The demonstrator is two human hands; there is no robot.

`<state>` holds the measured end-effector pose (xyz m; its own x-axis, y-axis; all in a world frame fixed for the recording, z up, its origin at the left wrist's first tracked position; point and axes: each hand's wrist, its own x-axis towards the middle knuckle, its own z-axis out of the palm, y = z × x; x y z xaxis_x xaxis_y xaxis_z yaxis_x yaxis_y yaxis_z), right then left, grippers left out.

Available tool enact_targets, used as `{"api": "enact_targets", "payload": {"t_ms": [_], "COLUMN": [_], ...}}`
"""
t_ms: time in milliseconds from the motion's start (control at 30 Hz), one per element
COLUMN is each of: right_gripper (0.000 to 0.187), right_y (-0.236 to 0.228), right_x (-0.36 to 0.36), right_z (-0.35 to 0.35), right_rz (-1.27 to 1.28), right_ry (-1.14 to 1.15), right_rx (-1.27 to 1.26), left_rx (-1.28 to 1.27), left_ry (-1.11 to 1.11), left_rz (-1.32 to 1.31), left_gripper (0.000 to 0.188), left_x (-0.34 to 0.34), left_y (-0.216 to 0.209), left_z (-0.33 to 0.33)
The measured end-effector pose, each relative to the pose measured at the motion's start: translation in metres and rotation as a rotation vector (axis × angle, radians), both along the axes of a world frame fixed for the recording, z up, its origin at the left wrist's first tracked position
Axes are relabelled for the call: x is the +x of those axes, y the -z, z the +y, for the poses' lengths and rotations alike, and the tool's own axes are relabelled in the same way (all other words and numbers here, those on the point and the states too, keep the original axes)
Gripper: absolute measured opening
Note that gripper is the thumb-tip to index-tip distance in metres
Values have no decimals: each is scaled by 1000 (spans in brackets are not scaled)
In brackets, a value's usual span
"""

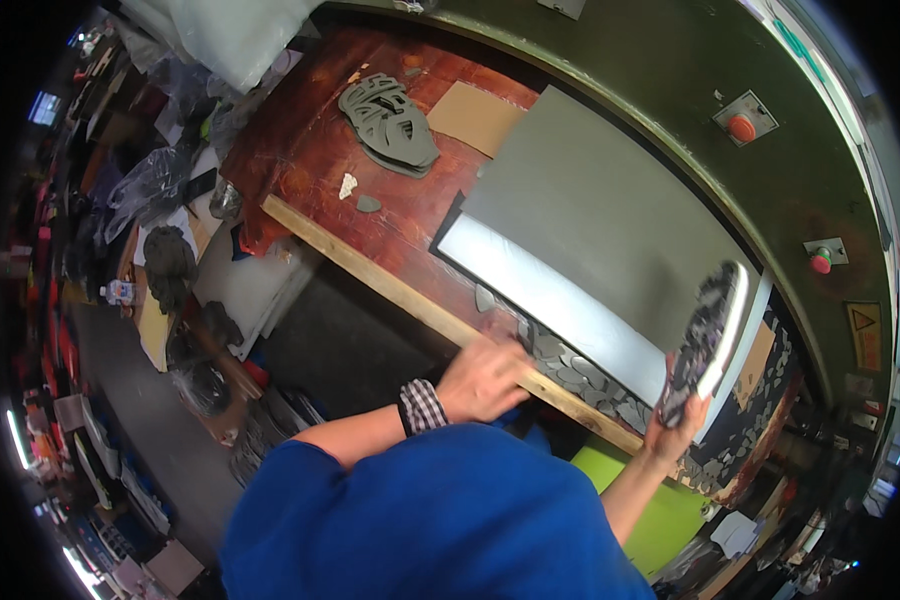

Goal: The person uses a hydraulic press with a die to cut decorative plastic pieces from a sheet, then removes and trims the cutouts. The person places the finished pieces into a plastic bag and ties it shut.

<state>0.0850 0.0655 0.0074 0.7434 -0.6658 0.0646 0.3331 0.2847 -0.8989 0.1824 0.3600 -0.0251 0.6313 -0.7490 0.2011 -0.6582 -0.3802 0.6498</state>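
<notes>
My right hand grips the lower end of a sole-shaped cutting die. The die stands on edge, with a pale outer band and a dark, mottled grey face. My left hand is over the wooden front rail, near the grey offcuts. Its fingers are curled but smeared by motion, so whether they hold anything is unclear. A large grey foam sheet lies across the table beyond both hands. Along its near side runs a pale, shiny strip.
A stack of grey cut-out sole shapes lies at the far left of the red-brown tabletop, beside brown cardboard. Scraps crowd the rail. A green machine beam with a red button spans the back.
</notes>
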Motion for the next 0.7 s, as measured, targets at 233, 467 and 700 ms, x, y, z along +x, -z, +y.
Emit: {"api": "enact_targets", "payload": {"t_ms": [233,467,700], "right_gripper": [69,79,86], "right_y": [-13,10,45], "right_x": [101,206,216], "right_z": [52,96,131], "right_rz": [226,416,525], "right_ry": [-163,-23,13], "right_rx": [-106,-740,-1134], "left_rx": [-301,265,72], "left_ry": [-260,-391,-361], "left_rz": [-133,-257,-279], "left_gripper": [20,53,46], "left_x": [102,156,151], "left_y": [-15,7,11], "left_z": [-4,-32,-23]}}
